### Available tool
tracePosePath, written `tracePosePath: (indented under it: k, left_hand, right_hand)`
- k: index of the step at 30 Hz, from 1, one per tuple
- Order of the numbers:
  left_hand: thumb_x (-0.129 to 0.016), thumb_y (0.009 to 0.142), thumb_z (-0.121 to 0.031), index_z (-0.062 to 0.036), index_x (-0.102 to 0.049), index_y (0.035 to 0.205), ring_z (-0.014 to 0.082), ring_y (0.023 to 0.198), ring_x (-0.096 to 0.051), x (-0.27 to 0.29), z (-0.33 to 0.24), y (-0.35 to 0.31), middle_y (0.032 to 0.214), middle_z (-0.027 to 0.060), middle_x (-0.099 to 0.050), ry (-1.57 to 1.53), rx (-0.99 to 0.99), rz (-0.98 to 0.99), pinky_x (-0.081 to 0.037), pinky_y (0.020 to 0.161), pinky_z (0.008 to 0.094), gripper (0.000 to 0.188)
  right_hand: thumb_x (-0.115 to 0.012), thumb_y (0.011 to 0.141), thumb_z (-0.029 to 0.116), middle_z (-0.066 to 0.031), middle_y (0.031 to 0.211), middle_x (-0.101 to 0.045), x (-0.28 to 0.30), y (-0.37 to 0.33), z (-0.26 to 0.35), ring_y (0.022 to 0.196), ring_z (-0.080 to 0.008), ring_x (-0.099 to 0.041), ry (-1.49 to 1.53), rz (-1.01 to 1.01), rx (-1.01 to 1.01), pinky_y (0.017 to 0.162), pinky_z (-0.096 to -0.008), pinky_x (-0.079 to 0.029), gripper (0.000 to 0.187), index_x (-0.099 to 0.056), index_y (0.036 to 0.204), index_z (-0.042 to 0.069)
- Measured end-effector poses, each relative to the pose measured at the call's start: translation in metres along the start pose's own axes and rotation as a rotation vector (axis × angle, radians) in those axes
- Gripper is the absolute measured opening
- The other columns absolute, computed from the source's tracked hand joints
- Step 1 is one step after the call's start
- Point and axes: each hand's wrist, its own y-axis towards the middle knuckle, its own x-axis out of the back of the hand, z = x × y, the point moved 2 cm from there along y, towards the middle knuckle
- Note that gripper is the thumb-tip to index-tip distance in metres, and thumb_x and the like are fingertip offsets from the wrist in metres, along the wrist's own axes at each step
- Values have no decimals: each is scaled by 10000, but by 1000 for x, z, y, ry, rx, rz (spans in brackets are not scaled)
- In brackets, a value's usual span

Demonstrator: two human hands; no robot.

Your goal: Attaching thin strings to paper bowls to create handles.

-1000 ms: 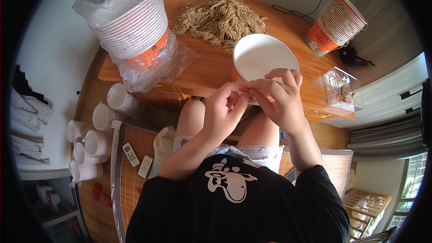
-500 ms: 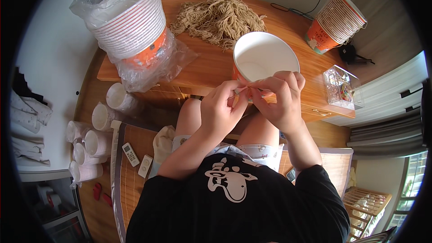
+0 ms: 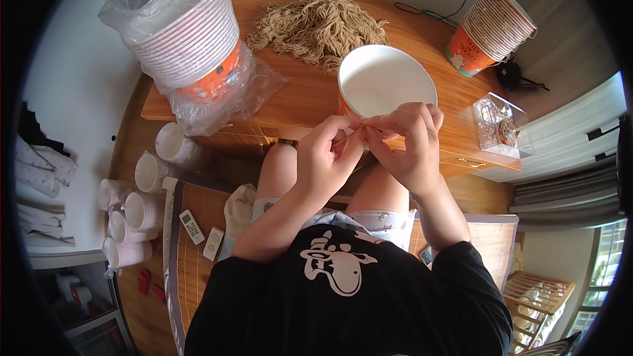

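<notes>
A white-lined paper bucket (image 3: 386, 78) with an orange outside stands near the table's front edge, its mouth tilted toward me. At its near rim, my left hand (image 3: 328, 159) and my right hand (image 3: 410, 151) meet, thumbs and forefingers pinched close together. A thin pale cord shows faintly at the fingertips; most of it is hidden by the fingers. Behind the bucket lies a loose heap of beige cords (image 3: 316, 26).
A tall stack of buckets in clear plastic (image 3: 191, 39) stands at the table's left. Another bucket stack (image 3: 488, 36), with cord handles, is at the back right. A clear box (image 3: 498, 125) sits at the right edge. Wrapped white buckets (image 3: 138, 211) are on the floor, left.
Both hands stay pinched together at the bucket's near rim, with only slight finger movement. The whole view has shifted a little; nothing is visibly let go.
</notes>
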Motion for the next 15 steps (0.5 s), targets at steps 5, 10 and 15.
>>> tracePosePath:
  k: [5,10,15]
  left_hand:
    - [-696,912,14,10,-640,964,-1,577,-477,-6,7,0,683,-15,-629,-217,87,6,-352,524,186,76]
    - [-683,922,27,9,-648,975,-18,595,-441,-5,14,-1,688,-50,-596,-322,123,2,-322,532,171,66]
    - [-693,918,30,17,-665,961,-20,600,-435,-2,8,1,697,-55,-591,-310,155,14,-309,536,165,53]
  right_hand:
    - [-848,733,67,62,914,-718,-1,-4,-2,907,-162,-629,-75,24,35,890,-375,-362,399,-636,1058,156]
    - [-814,823,165,123,1062,-728,-2,-7,-4,970,-153,-622,-100,10,102,866,-385,-358,362,-630,1133,198]
    - [-809,836,205,132,1085,-724,-3,-8,-3,1016,-158,-623,-156,16,112,874,-388,-356,356,-631,1143,202]
